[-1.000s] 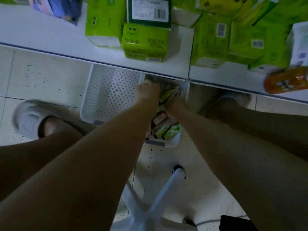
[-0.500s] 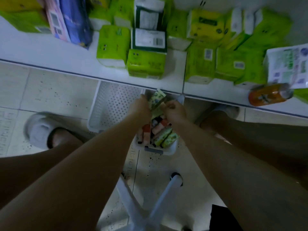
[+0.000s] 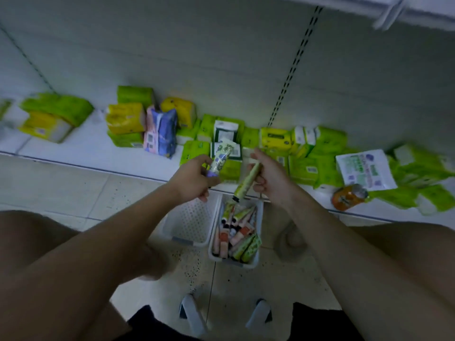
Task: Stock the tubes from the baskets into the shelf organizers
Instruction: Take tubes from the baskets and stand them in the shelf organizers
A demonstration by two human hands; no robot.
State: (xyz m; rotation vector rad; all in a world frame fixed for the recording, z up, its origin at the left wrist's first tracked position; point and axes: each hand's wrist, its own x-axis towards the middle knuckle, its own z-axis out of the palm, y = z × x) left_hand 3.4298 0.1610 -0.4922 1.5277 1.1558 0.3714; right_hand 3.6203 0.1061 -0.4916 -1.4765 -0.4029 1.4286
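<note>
My left hand (image 3: 193, 179) grips a pale floral tube with a purple cap (image 3: 220, 158), held up above the baskets. A green tube with a black cap (image 3: 246, 182) hangs cap down from my right hand (image 3: 270, 177), which grips its upper end. Below both hands, on the floor, a white basket (image 3: 257, 260) holds several green and pink tubes. To its left stands a second white perforated basket (image 3: 190, 222) with nothing visible inside. No shelf organizer is in view.
The low white shelf (image 3: 86, 148) carries many green and yellow tissue packs, a blue-pink pack (image 3: 160, 134) and an orange bottle (image 3: 348, 196) lying at right. White chair legs (image 3: 192, 313) stand near me. My knees flank the baskets on the tiled floor.
Both hands have risen out of the tube basket, each lifting a tube up in front of the shelf. The camera has tilted upward, showing the shelf's back wall.
</note>
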